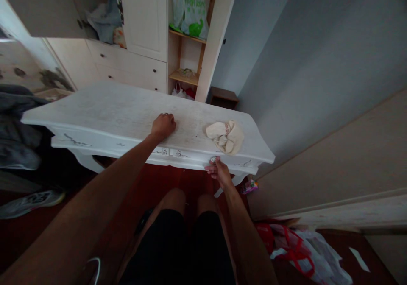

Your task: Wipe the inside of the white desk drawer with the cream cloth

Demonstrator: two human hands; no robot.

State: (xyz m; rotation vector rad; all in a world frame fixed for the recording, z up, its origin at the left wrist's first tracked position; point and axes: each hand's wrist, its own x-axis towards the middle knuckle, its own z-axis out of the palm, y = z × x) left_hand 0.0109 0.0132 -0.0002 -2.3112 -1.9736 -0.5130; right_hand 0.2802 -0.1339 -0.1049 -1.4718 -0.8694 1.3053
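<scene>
A long white table with carved drawer fronts spans the view in front of me. My left hand rests on its top near the front edge, fingers curled under; nothing shows sticking out of it. At the right-hand drawer, my right hand has thumb and fingers pinched at the round drawer knob, the other fingers loosely bent. The drawer front looks flush with the table. Just above that hand, a crumpled cream cloth bag with reddish lettering lies on the tabletop.
Behind the table stands a white wardrobe with open doors and plastic bags on a shelf. A wall closes the right side. Red-handled bags lie on the floor at right, a small colourful box by the table leg, a shoe at left.
</scene>
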